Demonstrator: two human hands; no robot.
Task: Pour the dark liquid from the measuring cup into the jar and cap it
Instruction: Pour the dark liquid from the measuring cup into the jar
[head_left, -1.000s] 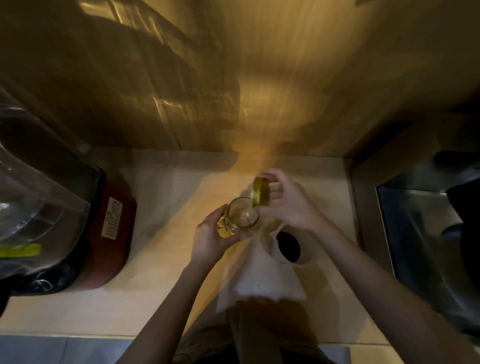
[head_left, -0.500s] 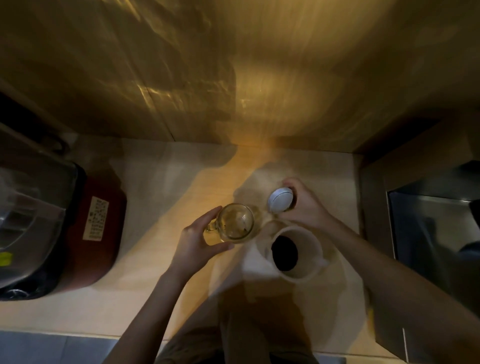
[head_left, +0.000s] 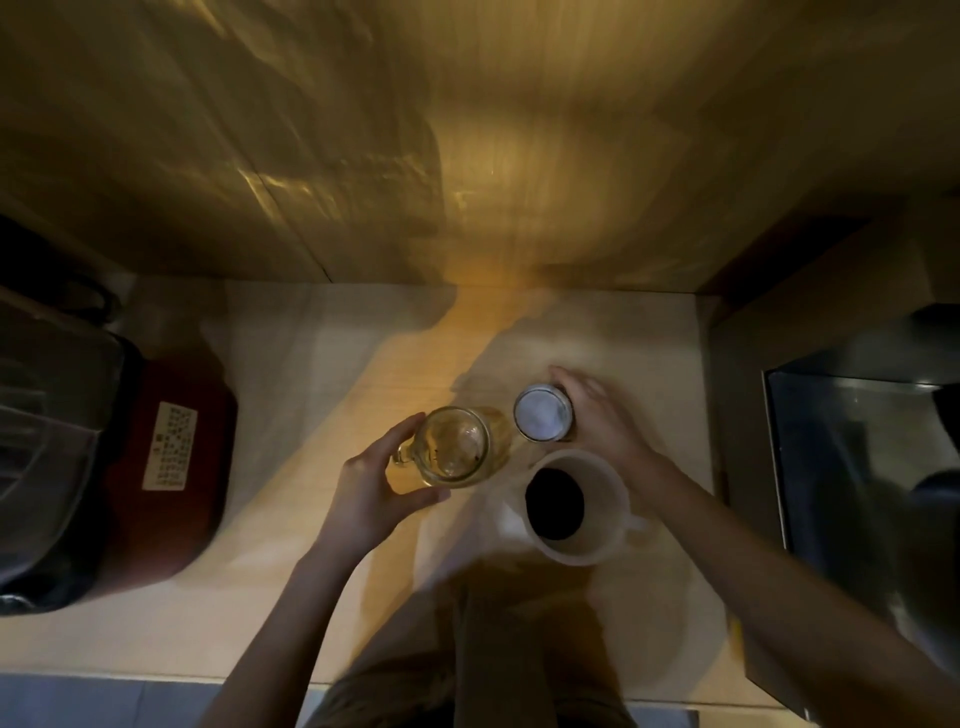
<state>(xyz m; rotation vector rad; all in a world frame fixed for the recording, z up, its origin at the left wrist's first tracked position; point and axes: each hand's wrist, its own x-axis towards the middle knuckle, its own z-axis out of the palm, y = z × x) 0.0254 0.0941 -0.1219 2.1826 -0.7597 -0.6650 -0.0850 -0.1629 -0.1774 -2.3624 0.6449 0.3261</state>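
Note:
An open glass jar (head_left: 456, 446) with a small handle stands on the pale wooden counter (head_left: 291, 364). My left hand (head_left: 371, 486) is wrapped around its left side, thumb and fingers on the glass. Just right of the jar the round lid (head_left: 543, 414) lies on the counter with its white inside facing up. The fingers of my right hand (head_left: 605, 421) curl around the lid's far and right edge. In front of the lid stands the white measuring cup (head_left: 605, 486), untouched, with dark liquid (head_left: 555, 505) in it.
A red appliance (head_left: 171, 457) with a white label and a clear lidded container (head_left: 41, 415) fill the left side. A steel-walled recess (head_left: 857, 467) lies to the right. A wooden wall (head_left: 467, 156) closes the back. The counter's front edge runs along the bottom.
My right hand has carried the lid away from the jar's mouth down to the counter, right of the jar. My left hand has lowered the jar onto the counter.

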